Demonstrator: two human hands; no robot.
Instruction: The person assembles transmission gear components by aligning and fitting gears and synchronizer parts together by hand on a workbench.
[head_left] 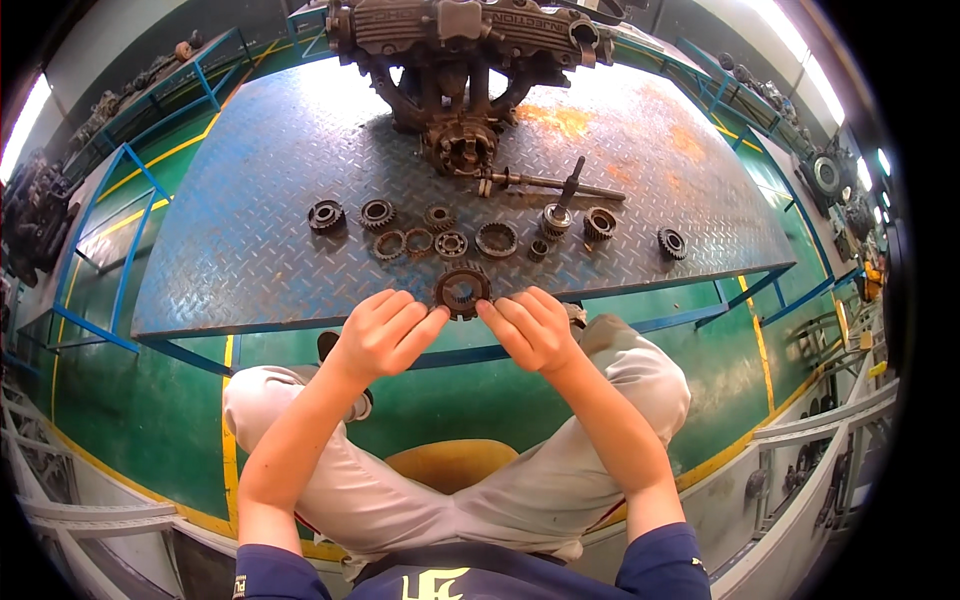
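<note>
Strip lights (25,125) shine over a yellow-lined green floor (175,420).

Brown and Grey on Blue

On my remote feed, the tabletop (300,170) shows blue-grey with a diamond pattern and orange patches (558,121). I see a dark brown toothed ring (463,271), a grey-brown engine (430,30) and dull grey gears (665,240). Below, I make out a green floor (440,408) with yellow lines (756,335), pale beige trousers (390,510), a tan seat (445,459) and a navy shirt (375,583) with a yellow print (440,583).
</note>
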